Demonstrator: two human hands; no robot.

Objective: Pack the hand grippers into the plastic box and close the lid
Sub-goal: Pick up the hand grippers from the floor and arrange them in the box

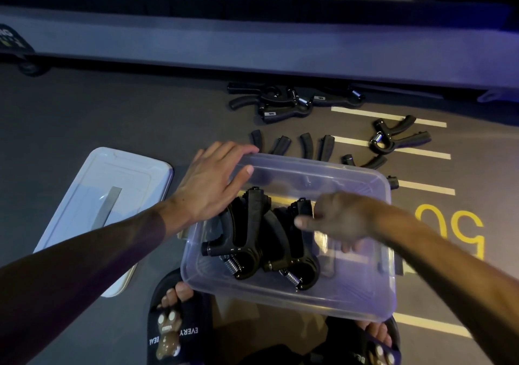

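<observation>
A clear plastic box [283,294] sits on the dark floor right in front of my feet. Two black hand grippers [247,232] with steel springs lie side by side inside it. My left hand [213,179] grips the box's far left corner, thumb on the rim. My right hand [334,221] hovers inside the box just right of the two grippers, fingers spread and blurred, holding nothing. Several more black hand grippers [292,100] lie on the floor beyond the box, some partly hidden by its far wall. The box's lid [109,196] lies flat on the floor to the left.
White and yellow lines and a yellow painted number [452,227] mark the floor at right. A long grey ledge [252,47] runs across the back. My two feet in black slippers [174,325] stand just under the box's near edge.
</observation>
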